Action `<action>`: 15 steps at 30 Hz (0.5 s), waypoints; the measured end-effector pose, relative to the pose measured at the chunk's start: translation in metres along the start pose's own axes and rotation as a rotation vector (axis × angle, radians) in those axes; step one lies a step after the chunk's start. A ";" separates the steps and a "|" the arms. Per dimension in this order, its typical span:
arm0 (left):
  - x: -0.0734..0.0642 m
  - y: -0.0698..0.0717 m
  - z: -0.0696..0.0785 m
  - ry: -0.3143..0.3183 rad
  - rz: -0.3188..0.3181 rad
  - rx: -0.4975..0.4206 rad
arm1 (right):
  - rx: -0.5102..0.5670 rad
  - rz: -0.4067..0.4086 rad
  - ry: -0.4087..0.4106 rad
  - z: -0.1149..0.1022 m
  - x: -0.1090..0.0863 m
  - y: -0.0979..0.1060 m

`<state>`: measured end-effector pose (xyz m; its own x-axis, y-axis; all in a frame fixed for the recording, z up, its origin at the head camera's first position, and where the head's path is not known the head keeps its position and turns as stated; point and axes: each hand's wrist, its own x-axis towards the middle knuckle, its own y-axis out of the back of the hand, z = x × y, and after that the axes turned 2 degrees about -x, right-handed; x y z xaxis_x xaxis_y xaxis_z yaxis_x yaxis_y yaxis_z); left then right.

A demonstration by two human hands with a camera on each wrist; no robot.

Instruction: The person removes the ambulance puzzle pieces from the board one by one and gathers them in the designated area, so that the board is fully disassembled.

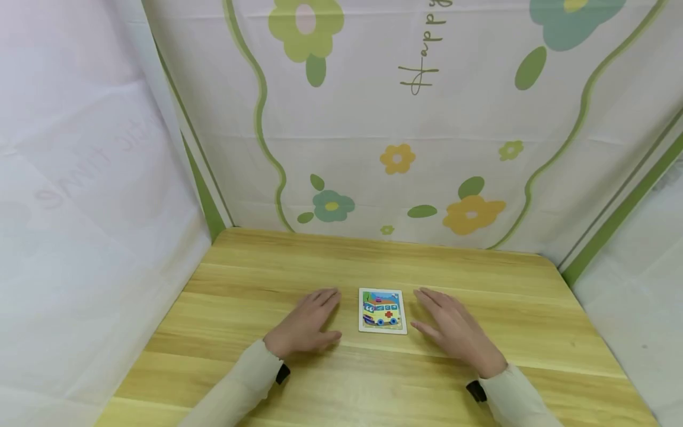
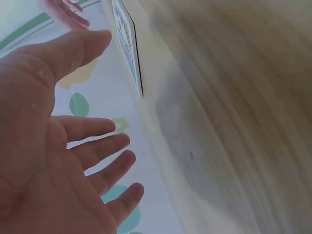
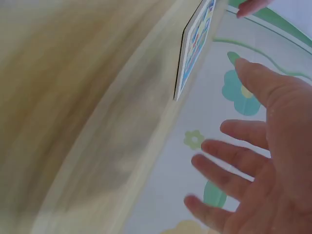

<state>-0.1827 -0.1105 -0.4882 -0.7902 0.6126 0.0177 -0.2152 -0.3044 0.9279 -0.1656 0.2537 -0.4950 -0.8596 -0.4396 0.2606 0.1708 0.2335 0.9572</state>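
Head view: pale sleeves (image 1: 240,379) come nearest, then left hand (image 1: 305,323) and right hand (image 1: 456,327), fingers loosely extended, gripping nothing; between them, touching neither, the card (image 1: 382,311) lies picture-up on the table (image 1: 341,385); beyond is flowered cloth (image 1: 341,112).

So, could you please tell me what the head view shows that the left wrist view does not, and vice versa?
Only the head view shows the pale sleeves, the black pieces at the wrists, the Happy lettering and, readable on the card, a yellow van with a red cross.

Only the left wrist view shows the palm side of the left hand.

Both show the card, the left hand, the tabletop, the flowered cloth and the right hand, though the wrist view catches only part of that one.
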 end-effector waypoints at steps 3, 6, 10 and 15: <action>0.011 -0.001 -0.002 0.019 0.008 -0.067 | 0.020 -0.008 0.026 -0.002 0.010 -0.001; 0.020 -0.002 -0.003 0.038 0.008 -0.142 | 0.053 -0.039 0.037 -0.004 0.021 -0.001; 0.032 -0.002 -0.002 0.049 -0.008 -0.194 | 0.122 -0.098 0.047 -0.008 0.035 -0.001; 0.047 -0.005 0.001 0.047 -0.025 -0.197 | 0.180 -0.169 0.088 -0.011 0.054 -0.005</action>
<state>-0.2186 -0.0792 -0.4922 -0.8081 0.5885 -0.0258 -0.3396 -0.4296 0.8367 -0.2078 0.2191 -0.4840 -0.8219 -0.5576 0.1164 -0.0671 0.2976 0.9523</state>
